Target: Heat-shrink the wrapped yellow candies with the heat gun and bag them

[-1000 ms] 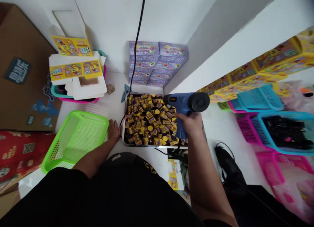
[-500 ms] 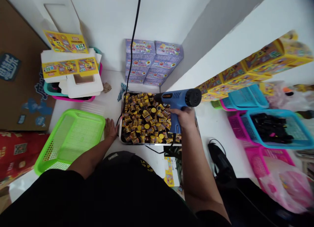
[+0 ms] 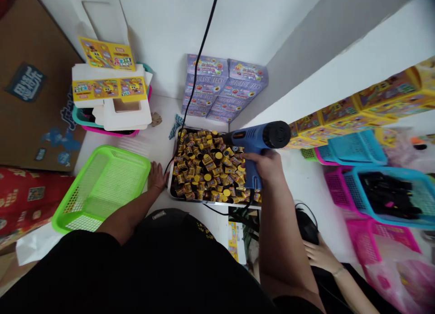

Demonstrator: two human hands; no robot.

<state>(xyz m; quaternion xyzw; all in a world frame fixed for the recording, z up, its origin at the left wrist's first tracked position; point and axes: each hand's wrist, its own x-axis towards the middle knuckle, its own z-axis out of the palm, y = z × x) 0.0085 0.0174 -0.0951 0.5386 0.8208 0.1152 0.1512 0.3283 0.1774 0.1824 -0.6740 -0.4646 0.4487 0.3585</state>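
My right hand (image 3: 270,166) is wrapped round the grip of a blue and black heat gun (image 3: 253,139). The gun's dark nozzle points left, over a shallow metal tray (image 3: 171,180) heaped with small yellow and black tubs (image 3: 207,178). Part of the tray's right side is hidden behind the gun and my forearm. Against the table, just left of the tray, my left hand (image 3: 157,176) lies flat with fingers stretched out. A green plastic basket (image 3: 102,182) stands to the left of that hand. The gun's cord hangs from the grip over the tray's front rim.
Purple boxes (image 3: 220,85) are stacked behind the tray, with a black cable (image 3: 205,37) hanging before them. White and yellow cartons (image 3: 108,89) lie back left. Yellow boxes (image 3: 322,121) and a blue basket (image 3: 360,169) stand right. A co-worker's hand (image 3: 321,255) rests on a black object.
A co-worker's hand has come into view at the lower right, on the black object. The whole view has shifted a little. My hands and the heat gun keep nearly the same places around the tray.
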